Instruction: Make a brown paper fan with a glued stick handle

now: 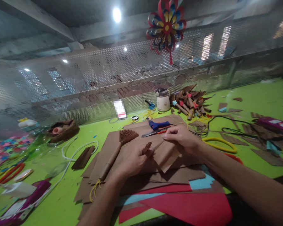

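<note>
at frame centre, the left hand [137,160] grips folded paper [147,147]; further right, the right hand's [184,137] fingertips pinch, on what i cannot tell.

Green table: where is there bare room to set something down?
The green table shows a bare patch front left, between the purple strip and the brown sheets. Another, mostly bare, lies far right, behind the brown scraps. The middle is crowded: left hand, right hand, fan and blue tool share the sheets.
</note>
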`<state>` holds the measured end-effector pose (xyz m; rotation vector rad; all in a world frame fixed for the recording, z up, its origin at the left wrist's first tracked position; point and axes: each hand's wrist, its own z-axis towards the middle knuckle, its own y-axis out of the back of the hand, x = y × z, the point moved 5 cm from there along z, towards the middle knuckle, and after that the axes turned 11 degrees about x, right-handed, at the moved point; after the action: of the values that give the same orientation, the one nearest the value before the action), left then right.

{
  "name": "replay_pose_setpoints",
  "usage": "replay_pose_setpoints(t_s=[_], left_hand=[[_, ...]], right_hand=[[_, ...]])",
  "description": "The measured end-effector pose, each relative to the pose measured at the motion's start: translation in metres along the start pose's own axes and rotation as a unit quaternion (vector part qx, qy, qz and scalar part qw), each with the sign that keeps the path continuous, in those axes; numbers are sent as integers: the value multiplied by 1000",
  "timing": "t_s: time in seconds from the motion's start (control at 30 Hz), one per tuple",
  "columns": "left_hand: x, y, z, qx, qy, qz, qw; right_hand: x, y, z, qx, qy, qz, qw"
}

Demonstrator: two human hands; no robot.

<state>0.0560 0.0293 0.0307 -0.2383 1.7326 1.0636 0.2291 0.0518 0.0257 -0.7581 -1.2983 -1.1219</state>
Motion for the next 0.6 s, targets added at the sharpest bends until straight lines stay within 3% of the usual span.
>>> replay_pose_setpoints(t_s=[0.13, 0.37, 0.6], left_hand=[[3, 4, -1, 5, -7, -2, 1000], [18, 13, -2, -41, 11, -84, 996], [13, 11, 0, -78, -19, -85, 993]], right_hand=[[-3, -1, 0, 3, -7, 48, 999], [-5, -11, -2, 82, -30, 198, 976], [-12, -8, -1, 46, -23, 101, 994]])
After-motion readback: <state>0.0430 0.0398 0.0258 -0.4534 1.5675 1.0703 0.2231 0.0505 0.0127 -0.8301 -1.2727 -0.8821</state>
